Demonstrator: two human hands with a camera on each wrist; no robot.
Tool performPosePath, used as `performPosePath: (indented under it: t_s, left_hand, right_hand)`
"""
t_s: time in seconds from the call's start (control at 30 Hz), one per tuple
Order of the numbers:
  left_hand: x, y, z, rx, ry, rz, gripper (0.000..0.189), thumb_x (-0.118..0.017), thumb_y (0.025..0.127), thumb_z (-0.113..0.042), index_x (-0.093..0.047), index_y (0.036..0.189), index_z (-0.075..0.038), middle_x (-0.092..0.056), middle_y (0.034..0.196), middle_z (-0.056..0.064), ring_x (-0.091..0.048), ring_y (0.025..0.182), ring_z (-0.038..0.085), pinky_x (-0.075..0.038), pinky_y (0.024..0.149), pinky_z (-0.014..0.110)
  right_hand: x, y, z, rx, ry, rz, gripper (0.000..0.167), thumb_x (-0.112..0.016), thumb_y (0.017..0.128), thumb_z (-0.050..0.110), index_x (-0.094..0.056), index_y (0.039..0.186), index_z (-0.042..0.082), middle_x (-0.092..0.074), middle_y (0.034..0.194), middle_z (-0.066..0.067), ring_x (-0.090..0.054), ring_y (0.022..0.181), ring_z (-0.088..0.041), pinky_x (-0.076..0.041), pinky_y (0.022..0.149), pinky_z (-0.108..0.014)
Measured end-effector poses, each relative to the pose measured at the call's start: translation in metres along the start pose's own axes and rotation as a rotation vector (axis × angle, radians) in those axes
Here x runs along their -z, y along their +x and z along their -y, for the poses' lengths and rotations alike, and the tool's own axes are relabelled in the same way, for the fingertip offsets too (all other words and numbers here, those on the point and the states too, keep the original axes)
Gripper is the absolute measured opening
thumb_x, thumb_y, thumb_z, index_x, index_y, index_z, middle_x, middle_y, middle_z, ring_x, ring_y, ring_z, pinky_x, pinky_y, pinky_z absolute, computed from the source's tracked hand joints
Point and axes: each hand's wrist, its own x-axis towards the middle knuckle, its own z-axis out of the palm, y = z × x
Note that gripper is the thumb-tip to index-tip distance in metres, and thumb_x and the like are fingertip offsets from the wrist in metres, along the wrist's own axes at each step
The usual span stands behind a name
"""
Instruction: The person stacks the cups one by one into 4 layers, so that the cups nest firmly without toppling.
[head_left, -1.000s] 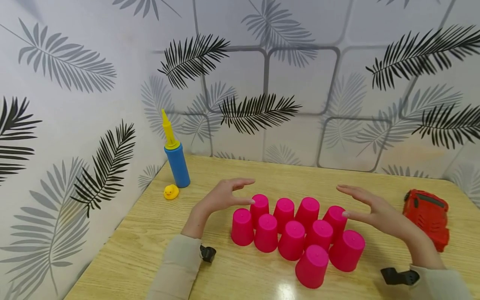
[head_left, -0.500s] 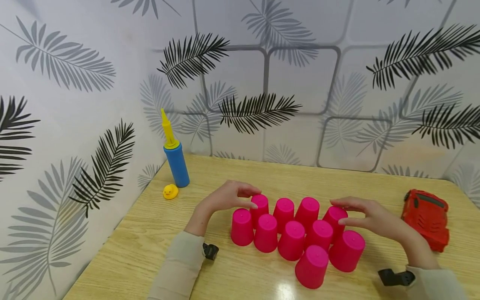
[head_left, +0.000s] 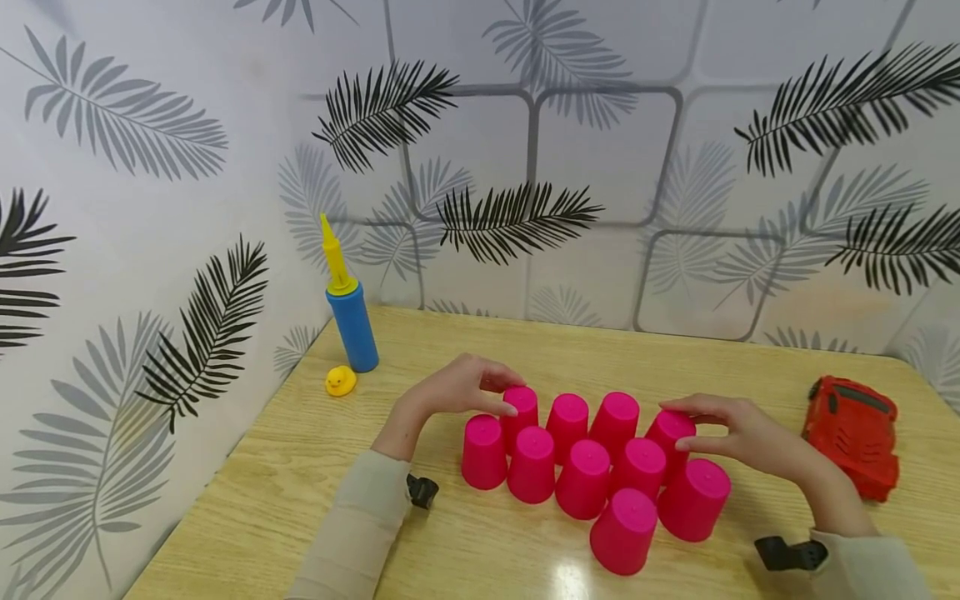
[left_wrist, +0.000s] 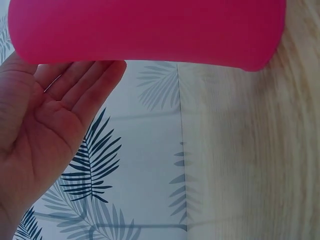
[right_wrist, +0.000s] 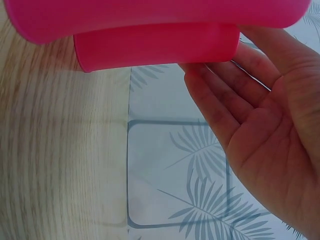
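Note:
Several pink cups stand upside down in the middle of the table. My left hand [head_left: 461, 387] holds the leftmost back cup [head_left: 521, 421], thumb on its near side and fingers behind. In the left wrist view, pink plastic [left_wrist: 150, 30] fills the top, and the fingers [left_wrist: 95, 85] reach up behind it. My right hand [head_left: 750, 433] pinches the rightmost back cup [head_left: 666, 429] between thumb and fingers. The right wrist view has that cup [right_wrist: 155, 47] against the fingers, partly hidden by a nearer cup [right_wrist: 160, 12]. One front cup [head_left: 624, 533] sits closest to me.
A red toy car [head_left: 853, 437] lies at the right, beyond the right forearm. At the back left stand a blue and yellow hand pump [head_left: 352, 325] and a small yellow rubber duck [head_left: 341, 381]. The patterned wall [head_left: 480, 150] borders the table [head_left: 285, 500] behind and at left.
Both hands have closed in on the two outer back cups, from spread fingers to a hold. The right hand came down and slightly left. The cups stand where they were.

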Motion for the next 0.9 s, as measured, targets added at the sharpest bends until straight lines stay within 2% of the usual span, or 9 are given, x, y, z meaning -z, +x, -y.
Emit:
performPosePath:
  t_s: [0.23,0.43,0.57,0.73,0.9]
  left_hand:
    - [0.005,0.004,-0.002,-0.009,0.026,-0.031,0.046,-0.075,0.086,-0.026,-0.064,0.126,-0.007,-0.069,0.122,0.008,-0.067,0.114,0.025,-0.053,0.099,0.027]
    - [0.012,0.009,-0.004,-0.01,0.033,-0.081,0.047,-0.076,0.085,-0.024,-0.063,0.127,-0.007,-0.069,0.122,0.01,-0.067,0.114,0.025,-0.053,0.101,0.036]
    - [0.018,0.015,-0.006,-0.018,0.035,-0.128,0.048,-0.076,0.085,-0.023,-0.063,0.128,-0.007,-0.069,0.122,0.01,-0.066,0.115,0.025,-0.052,0.103,0.039]
    - [0.025,0.025,-0.009,-0.04,0.086,-0.205,0.048,-0.078,0.084,-0.025,-0.064,0.127,-0.007,-0.069,0.123,0.01,-0.067,0.112,0.025,-0.053,0.102,0.037]
    - [0.027,0.038,-0.006,-0.028,0.094,-0.261,0.05,-0.078,0.084,-0.025,-0.063,0.128,-0.008,-0.067,0.126,0.009,-0.065,0.115,0.025,-0.052,0.103,0.034]
  right_hand:
    - [0.001,-0.001,0.001,-0.026,0.003,0.009,0.051,-0.076,0.084,0.026,-0.061,0.128,0.003,-0.07,0.118,-0.012,-0.053,0.102,0.017,-0.059,0.084,-0.027]
    - [0.002,-0.002,0.002,-0.043,0.005,0.014,0.051,-0.075,0.085,0.026,-0.061,0.128,0.003,-0.07,0.118,-0.01,-0.054,0.102,0.016,-0.059,0.084,-0.027]
    - [0.004,-0.002,0.002,-0.02,0.003,0.007,0.049,-0.075,0.085,0.025,-0.062,0.128,0.005,-0.07,0.117,-0.01,-0.055,0.101,0.014,-0.059,0.083,-0.025]
    - [0.003,-0.002,0.0,-0.011,0.009,0.004,0.049,-0.075,0.085,0.024,-0.062,0.128,0.005,-0.07,0.117,-0.01,-0.057,0.101,0.013,-0.059,0.083,-0.024]
    - [0.004,-0.003,-0.002,-0.016,0.019,0.007,0.051,-0.075,0.085,0.023,-0.061,0.129,0.003,-0.069,0.118,-0.011,-0.056,0.101,0.013,-0.059,0.083,-0.024]
